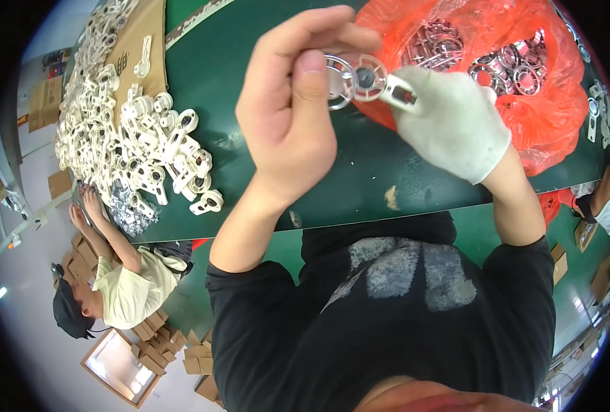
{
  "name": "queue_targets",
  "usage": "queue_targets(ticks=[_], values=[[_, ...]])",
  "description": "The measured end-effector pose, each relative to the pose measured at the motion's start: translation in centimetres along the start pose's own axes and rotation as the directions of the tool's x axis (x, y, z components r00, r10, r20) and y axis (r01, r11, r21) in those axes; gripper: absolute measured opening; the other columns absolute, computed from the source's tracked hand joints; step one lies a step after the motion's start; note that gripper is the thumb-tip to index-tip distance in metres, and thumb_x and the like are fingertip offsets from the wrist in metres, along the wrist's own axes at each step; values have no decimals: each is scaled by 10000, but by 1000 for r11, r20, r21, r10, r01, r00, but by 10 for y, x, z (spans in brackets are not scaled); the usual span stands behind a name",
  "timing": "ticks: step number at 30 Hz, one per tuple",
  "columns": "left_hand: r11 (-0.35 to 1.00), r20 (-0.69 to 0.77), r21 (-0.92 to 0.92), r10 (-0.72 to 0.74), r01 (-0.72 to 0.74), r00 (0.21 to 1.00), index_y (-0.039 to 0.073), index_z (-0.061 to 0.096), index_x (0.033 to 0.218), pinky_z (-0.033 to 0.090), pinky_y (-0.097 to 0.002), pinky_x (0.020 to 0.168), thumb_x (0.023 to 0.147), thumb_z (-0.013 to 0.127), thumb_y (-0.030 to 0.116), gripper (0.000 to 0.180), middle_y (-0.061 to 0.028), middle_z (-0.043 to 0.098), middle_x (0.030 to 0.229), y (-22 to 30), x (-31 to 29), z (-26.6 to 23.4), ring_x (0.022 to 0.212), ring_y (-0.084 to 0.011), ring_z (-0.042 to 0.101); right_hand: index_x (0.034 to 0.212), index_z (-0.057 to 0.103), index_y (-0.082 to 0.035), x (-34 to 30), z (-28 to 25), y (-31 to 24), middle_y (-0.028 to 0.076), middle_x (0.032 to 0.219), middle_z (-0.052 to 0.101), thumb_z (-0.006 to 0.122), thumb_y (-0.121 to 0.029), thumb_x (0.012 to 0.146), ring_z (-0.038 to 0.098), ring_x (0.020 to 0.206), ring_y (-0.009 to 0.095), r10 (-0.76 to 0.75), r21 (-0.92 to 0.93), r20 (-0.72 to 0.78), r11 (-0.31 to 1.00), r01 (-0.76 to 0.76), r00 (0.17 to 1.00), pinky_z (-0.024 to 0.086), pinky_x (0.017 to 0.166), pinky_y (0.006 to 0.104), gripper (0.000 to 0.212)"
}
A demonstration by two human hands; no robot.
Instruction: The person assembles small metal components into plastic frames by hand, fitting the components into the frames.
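My bare left hand is closed in a pinch, thumb and fingers on a shiny chrome ring. In my right hand, which wears a white glove, is a white plastic part with a round spoked head, a dark centre and a short slotted handle. The fingers grip it by the handle. Ring and round head are side by side above the table, overlapping in view; whether they touch I cannot tell. Part of the ring is hidden behind my left thumb.
On the dark green table, a large pile of similar white parts spreads on the left, partly over cardboard. A red plastic bag full of chrome rings lies at the right. A co-worker reaches onto the table's left end.
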State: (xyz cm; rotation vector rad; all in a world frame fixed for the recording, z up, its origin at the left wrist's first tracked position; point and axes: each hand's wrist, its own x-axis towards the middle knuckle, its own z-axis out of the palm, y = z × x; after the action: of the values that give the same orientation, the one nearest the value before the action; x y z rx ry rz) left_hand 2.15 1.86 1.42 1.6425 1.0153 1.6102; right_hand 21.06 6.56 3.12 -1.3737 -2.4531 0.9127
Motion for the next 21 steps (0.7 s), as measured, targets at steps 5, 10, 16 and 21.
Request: queue_targets(ticks=[5, 10, 16, 21], values=[[971, 254, 225, 21, -80, 967, -67, 537, 1342, 531, -327, 982, 1054, 385, -41, 327, -174, 731, 1159, -9, -7, -5, 1052, -234, 718, 1015, 713, -110, 0, 14, -7, 171, 735, 698, 620, -158, 818, 721, 744, 384, -104, -63, 78, 992, 110, 991, 570, 660, 518, 223], [898, 228, 388, 123, -207, 966, -4, 645, 1271, 522, -346, 926, 920, 643, 10, 351, -152, 705, 1203, -15, -9, -15, 1042, -251, 684, 1036, 710, -98, 2, 24, 0, 158, 764, 710, 648, -180, 827, 720, 753, 383, -161, -87, 11, 983, 161, 987, 570, 654, 519, 233], [853, 287, 494, 23, -168, 958, 26, 664, 1254, 528, -377, 950, 723, 857, 80, 567, -151, 673, 1228, -8, -24, -22, 1112, -303, 654, 1021, 731, -61, 6, 32, 7, 222, 839, 709, 664, -217, 858, 711, 835, 411, -100, 202, 51, 975, 87, 994, 572, 741, 483, 235], [746, 169, 644, 81, -172, 982, 30, 684, 1231, 534, -321, 811, 835, 745, 21, 401, -121, 682, 1161, -7, -20, -43, 963, -223, 675, 1110, 717, -78, 9, 27, 8, 200, 860, 713, 682, -159, 912, 722, 820, 381, -84, 93, -105, 991, 94, 991, 567, 709, 418, 217]])
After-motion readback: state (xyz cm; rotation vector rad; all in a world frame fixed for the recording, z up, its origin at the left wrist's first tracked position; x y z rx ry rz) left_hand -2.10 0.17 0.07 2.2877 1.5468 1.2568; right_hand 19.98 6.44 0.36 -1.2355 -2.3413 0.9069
